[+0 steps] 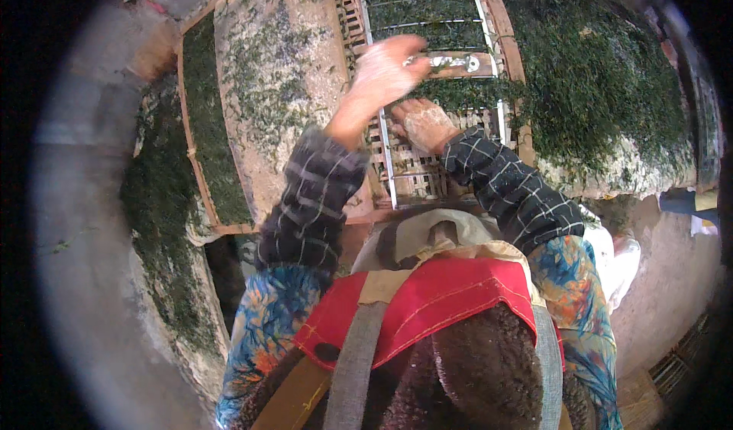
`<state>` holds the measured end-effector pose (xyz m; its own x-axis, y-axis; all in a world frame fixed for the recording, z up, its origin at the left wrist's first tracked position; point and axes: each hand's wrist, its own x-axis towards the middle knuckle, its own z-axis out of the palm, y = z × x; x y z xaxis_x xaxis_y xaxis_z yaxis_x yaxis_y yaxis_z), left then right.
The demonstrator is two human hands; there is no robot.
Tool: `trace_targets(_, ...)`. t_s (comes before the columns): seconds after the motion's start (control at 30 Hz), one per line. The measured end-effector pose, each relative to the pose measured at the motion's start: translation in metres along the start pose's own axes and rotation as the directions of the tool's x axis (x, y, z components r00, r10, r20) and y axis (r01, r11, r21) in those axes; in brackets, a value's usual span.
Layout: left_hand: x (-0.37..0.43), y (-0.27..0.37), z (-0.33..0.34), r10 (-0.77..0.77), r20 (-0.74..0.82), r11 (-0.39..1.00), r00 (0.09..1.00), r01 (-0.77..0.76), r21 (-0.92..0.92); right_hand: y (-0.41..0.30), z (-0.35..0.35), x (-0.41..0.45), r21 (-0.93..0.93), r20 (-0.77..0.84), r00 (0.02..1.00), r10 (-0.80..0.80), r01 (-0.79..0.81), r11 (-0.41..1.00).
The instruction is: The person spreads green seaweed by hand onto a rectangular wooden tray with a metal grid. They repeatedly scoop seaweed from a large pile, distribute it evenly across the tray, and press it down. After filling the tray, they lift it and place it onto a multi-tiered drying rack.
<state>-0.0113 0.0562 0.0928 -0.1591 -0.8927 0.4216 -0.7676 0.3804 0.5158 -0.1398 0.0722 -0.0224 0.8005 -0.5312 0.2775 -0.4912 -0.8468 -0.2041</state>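
Note:
My left hand (386, 72), blurred, is over the left end of a wooden block with a metal handle (453, 62). Whether its fingers grip the block is unclear. The block lies across a rack of white rods (375, 115), above a layer of shredded dark green plant material (424, 12). Just nearer to me, my right hand (424, 124) rests palm down at the near edge of that green layer. Pale residue coats its back, and its fingertips are partly hidden. Beneath it shows a slatted lattice tray (421, 169).
Left of the rack lies a pale board (275, 81) strewn with green bits, next to a wood-framed green panel (209, 115). A thick green heap (595, 86) covers a surface at right. A white bag (621, 264) stands below it, and a red apron top (452, 292) covers my front.

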Motion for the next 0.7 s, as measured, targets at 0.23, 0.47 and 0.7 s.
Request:
trace_targets(0.23, -0.091, -0.070, 0.062, -0.276, -0.067, 0.958, 0.959, 0.281, 0.065, -0.010, -0.026, -0.008, 0.279, -0.166, 0.973, 0.161, -0.110, 0.954)
trace_targets(0.47, -0.097, -0.034, 0.080, -0.028, 0.245, 0.953, 0.969, -0.049, 0.300, 0.042, -0.016, -0.043, 0.550, -0.467, 0.591, 0.658, -0.389, 0.739)
trace_targets(0.7, -0.076, -0.011, 0.098, 0.095, 0.269, 0.968, 0.958, -0.152, 0.200, 0.082, -0.059, -0.091, 0.990, -0.127, 0.583, 0.803, 0.028, 0.137)
